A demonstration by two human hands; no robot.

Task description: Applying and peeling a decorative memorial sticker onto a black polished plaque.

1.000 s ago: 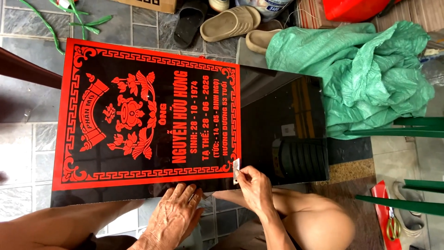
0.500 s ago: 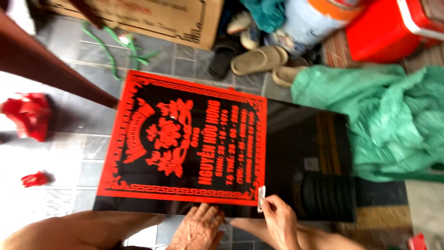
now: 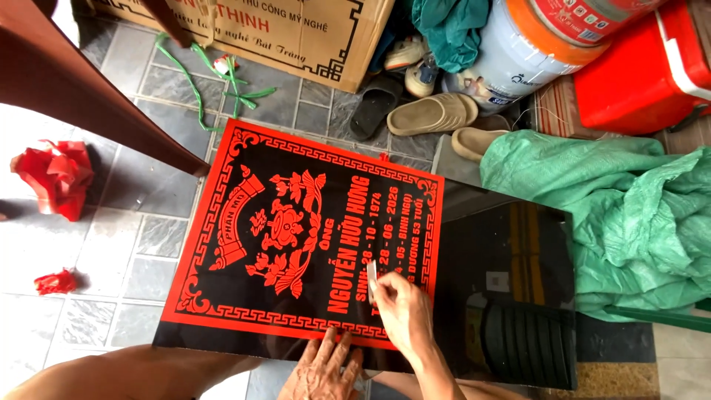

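Note:
A glossy black stone slab [image 3: 503,281] lies flat on the tiled floor, with a red decal [image 3: 244,230] of border, flowers and lettering stuck over its left part. My left hand [image 3: 322,367] rests flat with fingers spread on the slab's near edge, over the red border. My right hand [image 3: 404,307] pinches a small thin blade [image 3: 372,274] and holds its tip on the red lettering near the decal's right side.
A green woven sack [image 3: 629,215] lies to the right. Sandals [image 3: 433,115], a cardboard box [image 3: 296,33], a large bottle [image 3: 533,52] and a red cooler [image 3: 644,67] crowd the far side. Crumpled red scraps [image 3: 55,178] sit on the left. A dark wooden leg [image 3: 89,96] slants across.
The view has shifted, showing more of the floor beyond the slab. My right hand with the blade moved from the decal's lower right corner up onto the lettering. My left hand stays put.

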